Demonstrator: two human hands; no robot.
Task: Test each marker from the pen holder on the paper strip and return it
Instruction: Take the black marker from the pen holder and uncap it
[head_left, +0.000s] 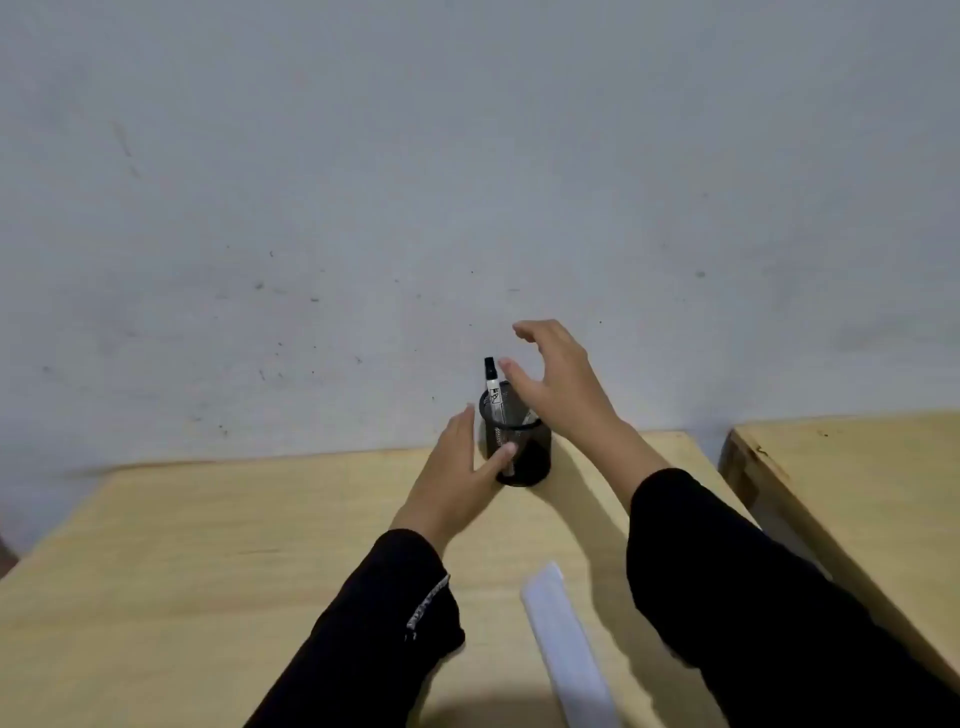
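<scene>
A black mesh pen holder (530, 457) stands near the far edge of the wooden table (208, 545), close to the wall. A marker (491, 387) with a black cap and a white label stands upright in it and sticks out above the rim. My left hand (457, 478) rests against the holder's left side, thumb across its front. My right hand (556, 379) hovers above the holder with its fingers spread, just right of the marker's cap and holding nothing. A white paper strip (563, 644) lies on the table between my forearms.
A grey wall rises straight behind the table. A second wooden table (852, 467) stands to the right across a narrow gap. Both my arms wear black sleeves.
</scene>
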